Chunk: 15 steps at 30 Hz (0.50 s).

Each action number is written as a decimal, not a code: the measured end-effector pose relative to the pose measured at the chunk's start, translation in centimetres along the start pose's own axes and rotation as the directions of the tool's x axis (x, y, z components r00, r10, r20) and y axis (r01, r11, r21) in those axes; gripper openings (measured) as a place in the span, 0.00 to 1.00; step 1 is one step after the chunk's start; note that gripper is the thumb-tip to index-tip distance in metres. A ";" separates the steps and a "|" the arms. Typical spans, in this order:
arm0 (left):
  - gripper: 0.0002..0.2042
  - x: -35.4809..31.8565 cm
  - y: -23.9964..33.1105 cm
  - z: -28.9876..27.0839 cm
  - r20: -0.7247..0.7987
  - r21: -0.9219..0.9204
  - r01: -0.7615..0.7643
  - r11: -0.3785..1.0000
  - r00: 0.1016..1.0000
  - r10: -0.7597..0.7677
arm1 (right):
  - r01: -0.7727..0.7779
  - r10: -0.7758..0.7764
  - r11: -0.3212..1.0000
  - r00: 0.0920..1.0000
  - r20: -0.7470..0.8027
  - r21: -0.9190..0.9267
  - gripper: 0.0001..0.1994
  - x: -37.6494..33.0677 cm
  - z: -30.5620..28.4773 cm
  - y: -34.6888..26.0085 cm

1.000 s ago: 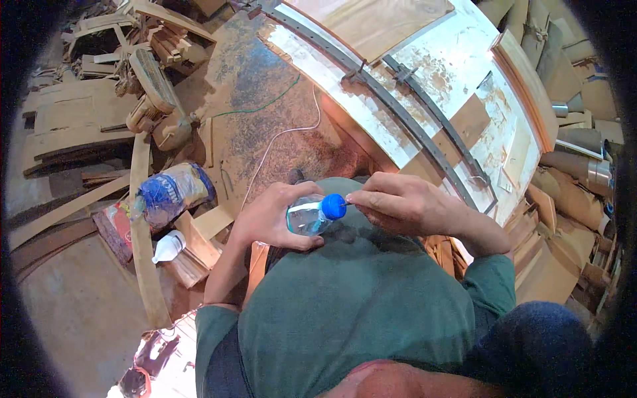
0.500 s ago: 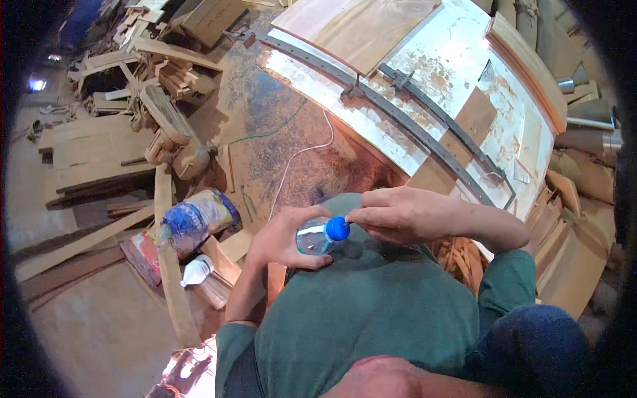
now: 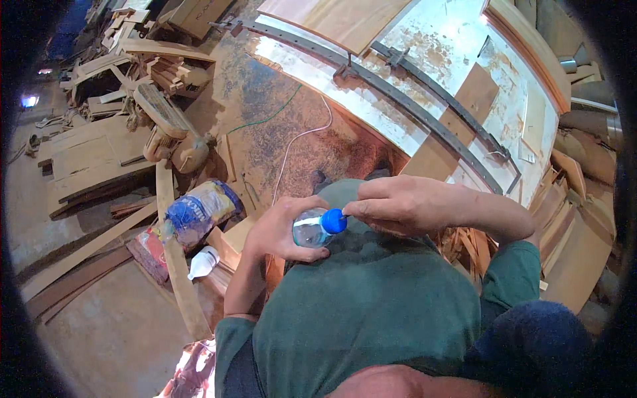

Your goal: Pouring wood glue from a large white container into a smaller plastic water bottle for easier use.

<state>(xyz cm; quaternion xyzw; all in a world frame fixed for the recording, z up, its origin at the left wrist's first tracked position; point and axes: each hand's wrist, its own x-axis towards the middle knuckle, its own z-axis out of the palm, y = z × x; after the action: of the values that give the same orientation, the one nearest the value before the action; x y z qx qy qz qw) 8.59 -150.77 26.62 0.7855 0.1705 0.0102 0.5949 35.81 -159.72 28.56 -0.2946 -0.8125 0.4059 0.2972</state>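
Head view: a small clear bottle [image 3: 310, 230] is held close against the chest, over the green shirt [image 3: 371, 312], and its blue cap [image 3: 334, 221] is pinched by the fingertips of the right hand [image 3: 405, 205]. The left hand [image 3: 282, 232] is wrapped around the body of the bottle, fingers curled tight and thumb underneath, so both hands are closed on it. The work in hand is judged to be the turning of the cap; it would be done best with the bottle kept steady and roughly upright in the left hand, the cap gripped squarely between thumb and forefinger, and the soft wall not squeezed, since liquid could be pushed out over the shirt once the seal is loose. Whether the cap is being loosened or tightened cannot be told. Beyond the hands, to the left, a blue and yellow bag [image 3: 198, 211] lies on a plank [image 3: 174, 265], with a white bottle [image 3: 202, 262] just beside it on the floor. Scrap wood [image 3: 99, 152] is heaped further left. Ahead, a white cord [image 3: 292, 149] trails over sawdust toward a worn white bench [image 3: 451, 73] crossed by a dark metal rail [image 3: 424, 109]. Nothing stands between the hands and the bottle.
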 end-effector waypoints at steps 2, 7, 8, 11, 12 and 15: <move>0.30 0.0 0.1 0.0 0.004 -0.015 0.037 0.999 0.999 -0.037 | -0.003 0.003 1.000 1.000 -0.001 0.016 0.20 0.0 0.0 0.0; 0.31 -0.1 -0.6 0.0 -0.010 -0.009 0.036 0.999 0.999 -0.036 | -0.039 0.040 0.999 0.996 0.075 -0.006 0.18 0.2 -0.4 0.1; 0.31 -0.2 -0.5 0.0 -0.008 -0.012 0.059 0.998 0.998 -0.059 | -0.037 0.038 0.999 0.996 0.078 -0.007 0.18 0.2 -0.4 0.1; 0.30 -0.2 0.1 0.2 -0.007 0.006 0.082 0.997 0.997 -0.082 | 0.056 -0.055 0.972 0.998 0.012 -0.229 0.18 -0.2 -0.1 -0.9; 0.30 -0.3 0.5 0.3 0.007 -0.051 0.103 0.993 0.995 -0.103 | 0.084 -0.068 0.938 0.996 0.059 -0.337 0.18 -0.3 -0.3 -1.8; 0.31 0.1 0.1 0.3 -0.031 0.064 0.035 0.997 0.999 -0.033 | 0.191 -0.170 0.791 0.981 0.091 -0.581 0.15 -0.9 -0.2 -0.9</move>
<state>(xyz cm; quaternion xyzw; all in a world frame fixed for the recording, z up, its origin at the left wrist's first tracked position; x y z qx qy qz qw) 8.75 -151.08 26.55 0.8010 0.1931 0.0063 0.5666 36.35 -160.71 29.18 -0.2861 -0.9272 0.1101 0.2152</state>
